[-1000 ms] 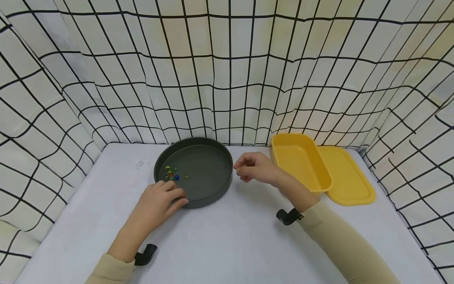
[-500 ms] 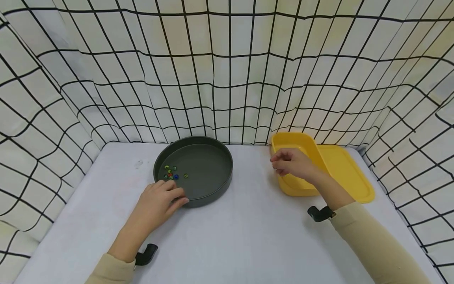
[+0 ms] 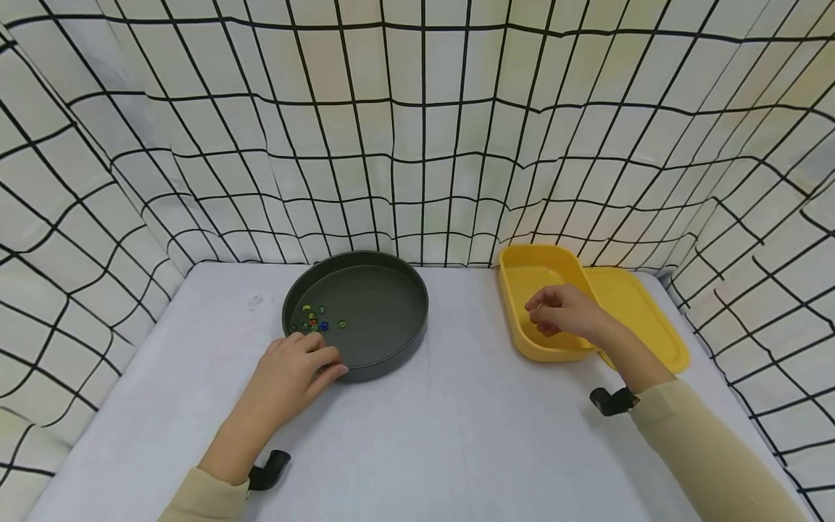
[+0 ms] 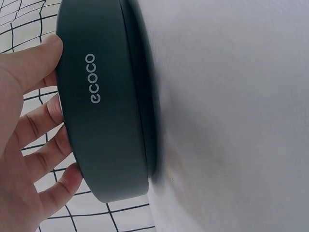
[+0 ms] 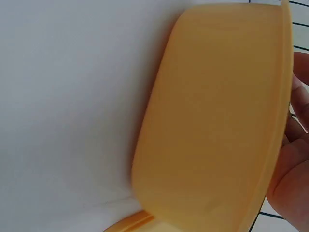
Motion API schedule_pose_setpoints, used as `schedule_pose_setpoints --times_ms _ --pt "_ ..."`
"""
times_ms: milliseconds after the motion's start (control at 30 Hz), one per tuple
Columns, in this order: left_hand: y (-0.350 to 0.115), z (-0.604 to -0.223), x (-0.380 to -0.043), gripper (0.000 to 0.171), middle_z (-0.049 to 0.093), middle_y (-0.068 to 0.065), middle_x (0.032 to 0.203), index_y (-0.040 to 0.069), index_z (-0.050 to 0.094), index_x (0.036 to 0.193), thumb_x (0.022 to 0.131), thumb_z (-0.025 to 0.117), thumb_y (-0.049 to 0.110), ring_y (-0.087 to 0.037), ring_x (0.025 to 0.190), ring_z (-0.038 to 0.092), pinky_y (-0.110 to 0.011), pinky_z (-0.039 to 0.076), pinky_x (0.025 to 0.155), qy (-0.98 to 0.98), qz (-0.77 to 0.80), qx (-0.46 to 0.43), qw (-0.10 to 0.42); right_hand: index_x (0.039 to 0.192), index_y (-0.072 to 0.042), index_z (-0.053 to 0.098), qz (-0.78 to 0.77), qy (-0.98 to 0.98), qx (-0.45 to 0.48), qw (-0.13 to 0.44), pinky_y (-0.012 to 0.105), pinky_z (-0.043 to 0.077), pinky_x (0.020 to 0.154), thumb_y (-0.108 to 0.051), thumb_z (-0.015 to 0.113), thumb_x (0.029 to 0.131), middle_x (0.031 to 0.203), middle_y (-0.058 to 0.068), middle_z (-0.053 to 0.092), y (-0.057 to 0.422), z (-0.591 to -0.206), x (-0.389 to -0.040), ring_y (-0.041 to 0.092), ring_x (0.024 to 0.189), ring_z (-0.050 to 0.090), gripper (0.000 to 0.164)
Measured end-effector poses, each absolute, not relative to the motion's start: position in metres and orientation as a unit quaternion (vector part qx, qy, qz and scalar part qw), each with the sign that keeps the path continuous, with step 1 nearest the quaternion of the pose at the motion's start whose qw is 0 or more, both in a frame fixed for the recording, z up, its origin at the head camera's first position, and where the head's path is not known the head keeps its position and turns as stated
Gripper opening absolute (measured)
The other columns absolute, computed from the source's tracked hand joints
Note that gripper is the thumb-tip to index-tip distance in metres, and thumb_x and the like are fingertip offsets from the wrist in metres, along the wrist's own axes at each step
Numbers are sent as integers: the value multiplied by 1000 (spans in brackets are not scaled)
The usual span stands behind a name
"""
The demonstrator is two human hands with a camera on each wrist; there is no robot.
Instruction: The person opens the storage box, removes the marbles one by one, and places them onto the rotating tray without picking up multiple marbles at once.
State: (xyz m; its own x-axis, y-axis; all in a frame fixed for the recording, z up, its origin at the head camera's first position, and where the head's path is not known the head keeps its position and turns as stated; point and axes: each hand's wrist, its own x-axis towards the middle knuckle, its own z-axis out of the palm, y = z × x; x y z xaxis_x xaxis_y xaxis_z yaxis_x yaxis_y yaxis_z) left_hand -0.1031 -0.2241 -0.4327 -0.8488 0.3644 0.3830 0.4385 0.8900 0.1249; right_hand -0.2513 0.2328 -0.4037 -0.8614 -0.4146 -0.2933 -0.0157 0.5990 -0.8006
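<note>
In the head view, my left hand holds the near left rim of a dark green round pan, thumb on the outside. The left wrist view shows my thumb and fingertips at the rim of the same pan, marked "ecoco". Several small glass marbles, green, yellow, red and blue, lie at the pan's left side. My right hand is bent over the yellow box. In the right wrist view, the box's wall hides part of my right hand; whether it holds anything is hidden.
A flat yellow lid lies right of the box, partly beneath it. The white table ends at a wall of white cloth with black netting around the back and sides.
My right hand has moved right, from beside the pan to over the yellow box. My left hand has stayed at the pan's rim, and the marbles lie much as before.
</note>
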Motion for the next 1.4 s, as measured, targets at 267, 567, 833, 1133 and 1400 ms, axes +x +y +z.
schedule_pose_setpoints --times_ms 267,567,833,1133,1400 --pt "-224 -433 -102 11 50 10 80 26 72 89 86 77 36 -13 73 46 -35 41 65 -955 -105 -211 181 118 -5 65 -352 883 -127 282 31 54 77 -19 60 99 97 13 66 247 -412 -247 24 84 60 24" --pt "-224 -434 -101 10 51 10 80 26 72 90 87 76 35 -13 72 45 -36 41 65 -953 -107 -214 189 109 -13 70 -289 891 -177 302 32 44 82 -18 58 99 99 3 64 245 -418 -249 22 96 52 16" --pt "-224 -435 -101 10 51 11 81 27 72 90 87 76 35 -12 73 45 -36 41 66 -953 -114 -213 185 100 -12 70 -258 890 -215 309 34 42 82 -13 56 97 90 0 62 233 -419 -252 20 93 53 14" --pt "-224 -436 -101 10 50 10 81 27 71 89 86 77 34 -12 72 43 -34 39 65 -952 -119 -214 186 98 -10 67 -252 893 -199 316 32 40 75 -7 58 94 80 2 54 223 -422 -254 19 84 51 10" --pt "-224 -437 -102 9 51 10 81 27 72 89 87 77 34 -12 74 44 -33 39 65 -951 -119 -214 186 101 -11 68 -262 902 -189 287 31 44 75 -13 60 97 84 2 60 227 -424 -255 19 84 54 9"
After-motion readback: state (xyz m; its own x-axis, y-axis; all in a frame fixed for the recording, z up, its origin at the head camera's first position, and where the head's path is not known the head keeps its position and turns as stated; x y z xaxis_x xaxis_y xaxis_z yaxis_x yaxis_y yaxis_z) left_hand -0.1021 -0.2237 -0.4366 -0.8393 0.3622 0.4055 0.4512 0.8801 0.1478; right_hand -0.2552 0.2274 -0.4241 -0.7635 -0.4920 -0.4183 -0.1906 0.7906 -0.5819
